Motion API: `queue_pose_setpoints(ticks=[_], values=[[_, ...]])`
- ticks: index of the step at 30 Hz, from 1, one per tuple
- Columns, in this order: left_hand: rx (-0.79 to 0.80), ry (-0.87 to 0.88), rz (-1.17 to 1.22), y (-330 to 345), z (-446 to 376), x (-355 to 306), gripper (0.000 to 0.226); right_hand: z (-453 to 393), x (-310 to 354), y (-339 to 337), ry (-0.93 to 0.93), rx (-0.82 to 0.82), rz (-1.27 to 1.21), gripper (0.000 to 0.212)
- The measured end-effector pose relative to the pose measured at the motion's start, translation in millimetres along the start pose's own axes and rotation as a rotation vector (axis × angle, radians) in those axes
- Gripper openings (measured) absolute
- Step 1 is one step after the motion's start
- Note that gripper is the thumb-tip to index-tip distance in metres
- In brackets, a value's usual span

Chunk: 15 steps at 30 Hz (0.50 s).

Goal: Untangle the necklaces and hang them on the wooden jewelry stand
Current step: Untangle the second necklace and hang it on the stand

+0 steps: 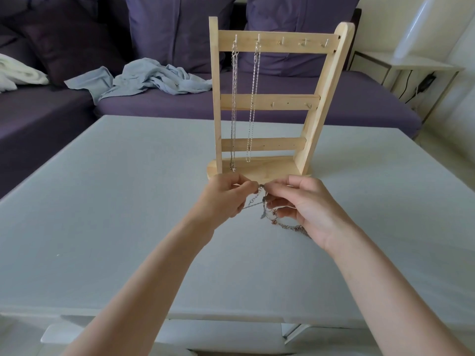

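Necklaces [270,214] in a tangled clump hang between both hands, just above the pale table [102,201] and right in front of the wooden jewelry stand [272,98]. The left hand [226,196] pinches a chain at the top of the knot with thumb and forefinger, the other fingers curled; the right hand [303,206] pinches the same spot from the other side, lower fingers curled around strands that trail down to the table under the palm. Some links look rose-coloured, others silver. No writing or label can be read anywhere. Two silver chains [243,104] already hang from the two leftmost hooks of the stand's top bar, reaching down to near its base; the other hooks are bare. Behind the table runs a purple sofa [257,104] with a crumpled light-blue cloth [154,78] and a white blanket [18,73] on it. A white side table [411,64] stands at the right.
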<state>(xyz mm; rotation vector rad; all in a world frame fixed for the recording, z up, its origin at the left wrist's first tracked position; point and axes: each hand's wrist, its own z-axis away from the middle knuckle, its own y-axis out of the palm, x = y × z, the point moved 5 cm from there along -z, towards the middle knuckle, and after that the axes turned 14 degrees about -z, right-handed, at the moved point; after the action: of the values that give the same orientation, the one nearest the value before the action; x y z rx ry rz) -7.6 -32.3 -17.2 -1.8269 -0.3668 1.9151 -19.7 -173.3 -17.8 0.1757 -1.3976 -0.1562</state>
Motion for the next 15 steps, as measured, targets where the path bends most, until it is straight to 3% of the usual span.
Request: queue_pose_setpoints(ticks=[6, 15], values=[[0.169, 0.028, -0.099, 11.8, 3.0, -1.0, 0.018, 1.4, 6.3, -0.4, -0.119, -0.053, 0.138, 0.011], [0.100, -0.049, -0.064, 4.3, -2.9, 7.1, 0.014, -0.1, 7.8, -2.1, -0.169, -0.081, 0.087, 0.013]])
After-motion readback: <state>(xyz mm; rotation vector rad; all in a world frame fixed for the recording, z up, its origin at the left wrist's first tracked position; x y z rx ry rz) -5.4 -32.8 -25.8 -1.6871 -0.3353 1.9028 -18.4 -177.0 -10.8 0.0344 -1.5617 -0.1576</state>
